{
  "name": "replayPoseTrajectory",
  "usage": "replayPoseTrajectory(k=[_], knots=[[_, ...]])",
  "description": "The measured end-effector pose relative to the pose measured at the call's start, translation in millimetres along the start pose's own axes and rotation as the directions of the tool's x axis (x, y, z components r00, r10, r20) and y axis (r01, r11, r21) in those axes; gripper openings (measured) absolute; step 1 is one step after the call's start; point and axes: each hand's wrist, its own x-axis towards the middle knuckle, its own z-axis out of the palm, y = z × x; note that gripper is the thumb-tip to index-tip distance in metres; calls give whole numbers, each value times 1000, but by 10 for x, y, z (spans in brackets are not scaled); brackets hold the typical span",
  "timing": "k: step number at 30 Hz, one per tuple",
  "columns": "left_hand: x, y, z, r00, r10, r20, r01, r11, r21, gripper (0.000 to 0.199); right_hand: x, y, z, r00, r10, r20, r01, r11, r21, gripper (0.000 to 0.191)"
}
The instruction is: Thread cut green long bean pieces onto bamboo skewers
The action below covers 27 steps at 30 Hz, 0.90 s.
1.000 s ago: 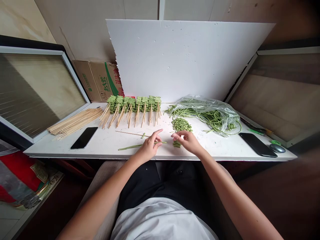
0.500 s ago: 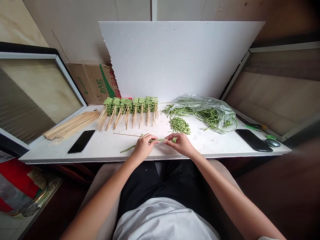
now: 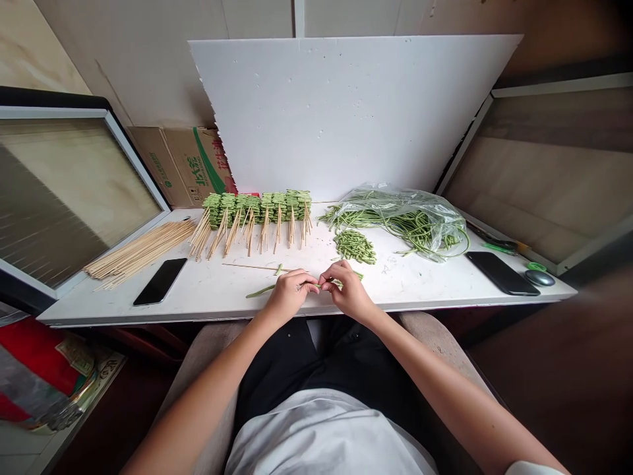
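The left hand (image 3: 289, 293) and right hand (image 3: 349, 291) grasp a slender green yardlong bean (image 3: 260, 291) between their fingertips, seemingly pinched tight, though the fingers partly hide it, above a white tabletop (image 3: 208, 293), just short of a thin wooden skewer (image 3: 252, 266).

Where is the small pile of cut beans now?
In the head view, the cut beans lie on the table, in front of the plastic bag, right of the skewered rows.

Bamboo skewers (image 3: 141, 253) — pale matt wood; plastic bag (image 3: 395, 214) — thin, glossy; phone (image 3: 161, 282) — smooth glass; cardboard box (image 3: 173, 168) — matt.
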Motion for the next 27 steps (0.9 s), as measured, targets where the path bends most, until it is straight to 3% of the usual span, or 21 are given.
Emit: replayPoseTrajectory(k=[8,13,16,21,27], knots=[[49,-63,-102,998,-58,26,60,993,-98,20,-7,-133,-2,995,-97,27,95,993,65,30],[118,40,-221,997,-78,-22,76,995,-70,4,73,-85,-145,987,-111,-119,109,994,-24,9],[108,36,-193,997,-83,-7,81,990,-111,6,134,188,-328,981,-2,-192,-34,982,-186,16],[47,-108,-104,978,-176,111,191,970,-152,14,162,649,-618,962,219,-160,-266,880,-393,27],[-1,-141,-51,977,-185,109,200,970,-137,22,115,833,-737,939,335,-74,-325,798,-508,30]])
